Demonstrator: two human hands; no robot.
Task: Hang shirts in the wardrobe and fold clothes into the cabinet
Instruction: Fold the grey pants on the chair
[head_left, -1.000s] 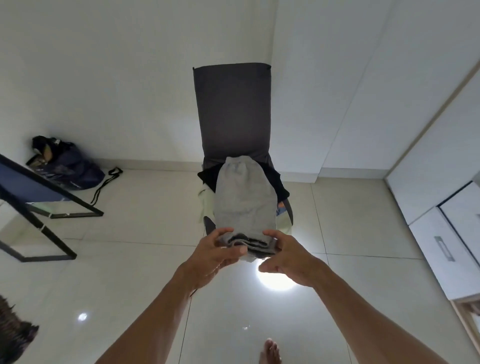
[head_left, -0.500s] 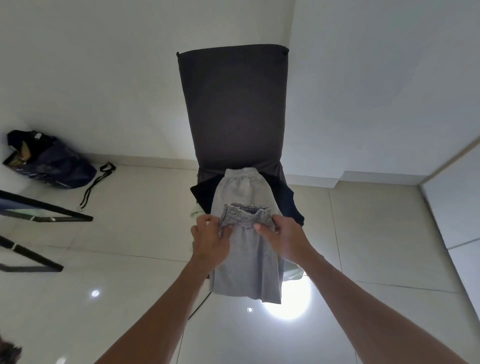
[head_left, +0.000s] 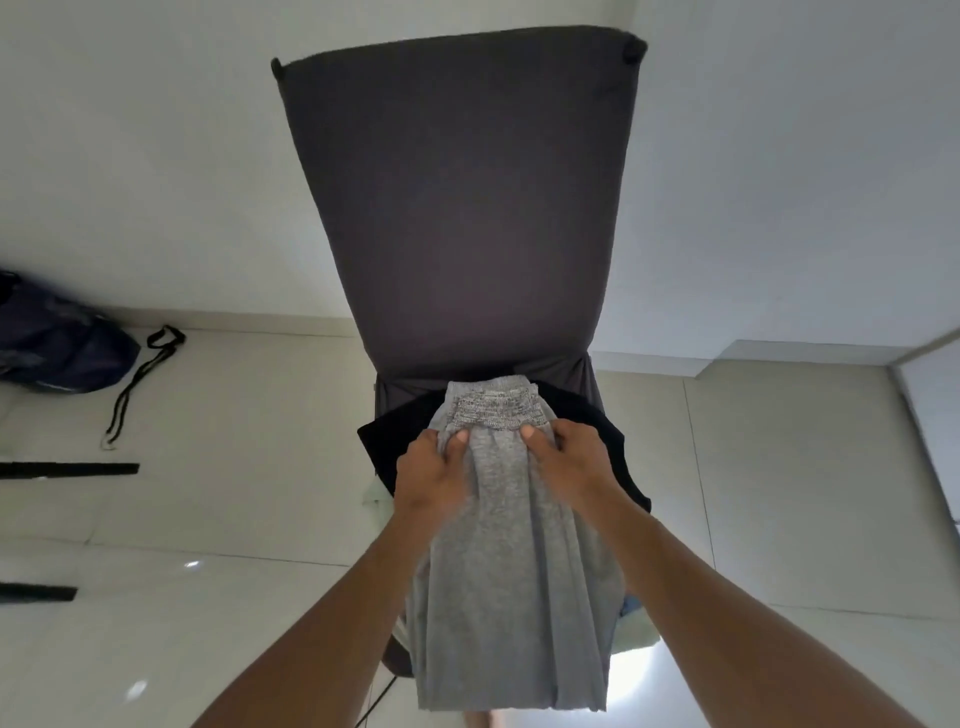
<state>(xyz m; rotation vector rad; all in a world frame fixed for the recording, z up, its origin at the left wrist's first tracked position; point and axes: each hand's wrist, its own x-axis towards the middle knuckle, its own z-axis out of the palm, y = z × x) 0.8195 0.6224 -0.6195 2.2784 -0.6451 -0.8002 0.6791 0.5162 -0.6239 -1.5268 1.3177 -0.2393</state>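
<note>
Grey garment (head_left: 511, 545) lies on the chair (head_left: 457, 208) seat over a black garment (head_left: 382, 449), half-folded, lower end hanging off. Left hand (head_left: 434, 475) and right hand (head_left: 569, 462) each pinch its folded edge near the waistband. Folding unfinished; cabinet stowing looks still ahead.

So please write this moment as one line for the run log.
left hand: grips grey knit garment | right hand: grips it | garment: on dark covered chair

I note the dark bag (head_left: 57, 348) cut off at the left edge. The grey garment (head_left: 511, 561) hides most of the black garment (head_left: 387, 457) and the chair seat.
</note>
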